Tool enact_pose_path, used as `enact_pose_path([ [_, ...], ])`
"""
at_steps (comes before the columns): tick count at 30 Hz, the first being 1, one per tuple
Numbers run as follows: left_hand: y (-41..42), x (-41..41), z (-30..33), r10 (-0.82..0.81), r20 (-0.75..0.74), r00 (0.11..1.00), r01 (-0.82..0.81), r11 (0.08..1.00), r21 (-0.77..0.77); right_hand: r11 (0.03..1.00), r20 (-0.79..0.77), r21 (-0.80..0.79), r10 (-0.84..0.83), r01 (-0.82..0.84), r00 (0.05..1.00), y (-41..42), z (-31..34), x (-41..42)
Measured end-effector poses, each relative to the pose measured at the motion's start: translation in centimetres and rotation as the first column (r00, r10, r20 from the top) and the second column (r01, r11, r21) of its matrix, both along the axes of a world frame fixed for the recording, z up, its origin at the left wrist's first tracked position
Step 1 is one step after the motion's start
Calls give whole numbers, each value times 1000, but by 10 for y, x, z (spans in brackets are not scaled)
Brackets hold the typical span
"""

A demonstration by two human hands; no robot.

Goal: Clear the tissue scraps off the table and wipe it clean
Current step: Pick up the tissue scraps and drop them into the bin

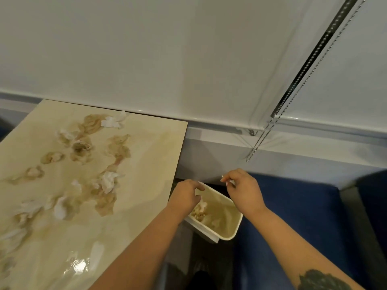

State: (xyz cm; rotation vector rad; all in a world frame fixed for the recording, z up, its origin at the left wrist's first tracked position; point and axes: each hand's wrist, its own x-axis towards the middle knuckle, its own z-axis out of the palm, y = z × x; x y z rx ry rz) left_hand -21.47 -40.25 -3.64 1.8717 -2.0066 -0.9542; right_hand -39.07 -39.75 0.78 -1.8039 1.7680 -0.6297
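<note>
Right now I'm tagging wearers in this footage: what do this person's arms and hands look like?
Both forearms are bare, no sleeves in view. The left hand and right hand wear no gloves; I see no rings or watch. The right forearm carries a dark tattoo near the frame's bottom edge.

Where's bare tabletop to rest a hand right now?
Free: the table strip along its right edge, beside the bin, and the glossy near patch. Crowded: tissue scraps and brown stains cover the middle and left.
</note>
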Motion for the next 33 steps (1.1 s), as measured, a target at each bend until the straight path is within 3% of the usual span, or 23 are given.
enact_pose_path([
  [7,-5,-1,0,50,-34,998,-51,998,-25,999,-10,31,28,-28,1000,3,-12,-7],
  [17,0,16,8,92,-73,993,-97,993,-70,973,-168,193,158,-125,973,2,-27,-5],
  [33,11,75,36,245,-72,967,-253,958,-134,951,-75,111,299,-290,951,-31,2,57],
])
